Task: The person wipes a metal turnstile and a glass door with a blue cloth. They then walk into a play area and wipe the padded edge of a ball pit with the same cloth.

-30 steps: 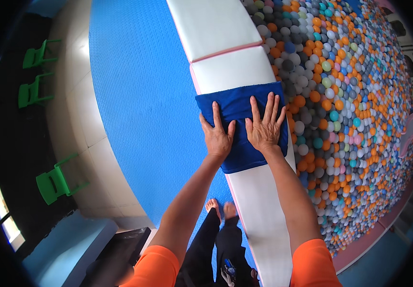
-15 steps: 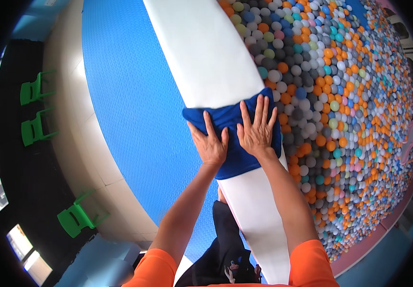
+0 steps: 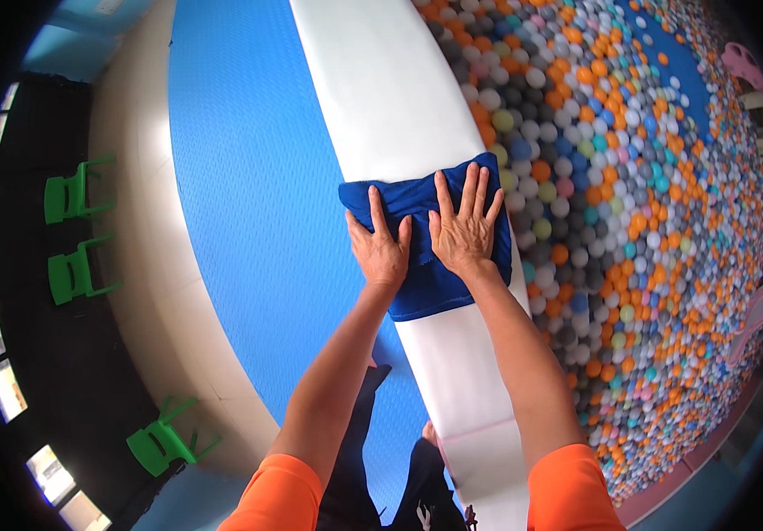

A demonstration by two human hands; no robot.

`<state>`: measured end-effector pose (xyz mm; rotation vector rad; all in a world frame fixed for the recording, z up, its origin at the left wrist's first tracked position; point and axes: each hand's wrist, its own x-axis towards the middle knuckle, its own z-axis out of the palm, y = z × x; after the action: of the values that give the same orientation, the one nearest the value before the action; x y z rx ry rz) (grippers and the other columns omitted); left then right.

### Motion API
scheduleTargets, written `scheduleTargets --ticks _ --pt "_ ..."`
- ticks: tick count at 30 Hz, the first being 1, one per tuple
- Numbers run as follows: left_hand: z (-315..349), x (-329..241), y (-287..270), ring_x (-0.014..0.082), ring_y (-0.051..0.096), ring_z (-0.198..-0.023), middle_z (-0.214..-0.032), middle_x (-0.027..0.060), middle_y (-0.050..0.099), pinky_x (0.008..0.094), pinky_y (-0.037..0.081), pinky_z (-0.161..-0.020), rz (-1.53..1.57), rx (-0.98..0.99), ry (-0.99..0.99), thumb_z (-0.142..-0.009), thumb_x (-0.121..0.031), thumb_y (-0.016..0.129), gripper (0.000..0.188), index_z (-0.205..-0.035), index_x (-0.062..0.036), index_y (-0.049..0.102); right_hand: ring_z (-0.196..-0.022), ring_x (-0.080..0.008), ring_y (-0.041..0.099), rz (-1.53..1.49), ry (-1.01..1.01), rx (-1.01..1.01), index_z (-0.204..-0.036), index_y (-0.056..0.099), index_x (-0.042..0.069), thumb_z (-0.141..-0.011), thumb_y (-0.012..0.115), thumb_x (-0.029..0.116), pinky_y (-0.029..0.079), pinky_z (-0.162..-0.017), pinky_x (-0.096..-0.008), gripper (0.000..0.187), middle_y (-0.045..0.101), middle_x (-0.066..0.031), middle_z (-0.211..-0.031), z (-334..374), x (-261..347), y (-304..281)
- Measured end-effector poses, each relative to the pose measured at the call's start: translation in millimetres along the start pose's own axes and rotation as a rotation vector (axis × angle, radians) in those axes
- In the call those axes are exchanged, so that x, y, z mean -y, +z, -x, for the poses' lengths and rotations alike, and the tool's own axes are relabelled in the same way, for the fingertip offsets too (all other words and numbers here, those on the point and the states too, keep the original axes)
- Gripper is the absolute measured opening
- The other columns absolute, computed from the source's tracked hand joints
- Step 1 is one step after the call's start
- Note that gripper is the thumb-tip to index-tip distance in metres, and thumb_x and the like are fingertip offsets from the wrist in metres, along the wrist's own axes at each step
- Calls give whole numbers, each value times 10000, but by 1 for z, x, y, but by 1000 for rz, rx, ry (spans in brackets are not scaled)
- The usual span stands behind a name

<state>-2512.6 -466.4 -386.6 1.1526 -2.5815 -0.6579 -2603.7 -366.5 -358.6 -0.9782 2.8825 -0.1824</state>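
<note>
A dark blue cloth (image 3: 434,288) lies spread across the top of a long white padded wall (image 3: 386,97), covering its full width. My left hand (image 3: 381,252) presses on the cloth's left part, palm down with fingers stretched out. Beside it, my right hand (image 3: 467,232) lies flat on the cloth's right part, fingers spread forward. Neither hand grips the cloth; both rest on top of it. Small folds show around the fingers and along the far edge.
Right of the wall spreads a pit of many-coloured plastic balls (image 3: 629,292). Blue textured matting (image 3: 249,177) runs along the left, with my legs over it. Beyond lie pale floor tiles (image 3: 138,195) and green chairs (image 3: 67,196). A pink slide (image 3: 757,319) stands far right.
Both hands and the cloth have moved forward along the white wall, still flat. The view has shifted, and more of my legs and a seam in the padding now show.
</note>
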Motion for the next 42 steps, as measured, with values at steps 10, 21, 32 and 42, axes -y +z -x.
scheduleTargets --ticks 10,21,32,42 --pt "-324 -11 13 549 348 -1211 -1365 410 219 525 362 -988 -61 55 24 -834 -418 633 761 -1460 -229 245 -1414 -399 -16 28 15 -16 -1488 130 218 -921 438 364 29 -1086 -593 662 -9 -250 -1519 -313 48 -13" --pt "-641 -19 40 552 320 -1228 -1357 420 209 525 354 -998 -141 38 -19 -849 -428 609 743 -1464 -243 235 -1408 -418 -22 -8 -27 -10 -1486 143 194 -922 437 366 57 -1086 -604 659 -20 -269 -1511 -634 89 -11" --pt "-915 -21 61 523 319 -1247 -1377 393 191 503 392 -979 -226 35 -19 -867 -477 562 714 -1464 -281 223 -1405 -422 0 -27 -81 -40 -1488 128 194 -911 457 370 79 -1088 -597 687 -9 -283 -1504 -916 125 -14" --pt "-1181 -21 73 503 295 -1275 -1405 369 162 508 376 -998 -174 75 -14 -863 -471 572 715 -1462 -300 221 -1406 -419 7 13 -17 -36 -1488 127 210 -917 444 380 93 -1093 -584 675 -9 -270 -1509 -1171 172 -13"
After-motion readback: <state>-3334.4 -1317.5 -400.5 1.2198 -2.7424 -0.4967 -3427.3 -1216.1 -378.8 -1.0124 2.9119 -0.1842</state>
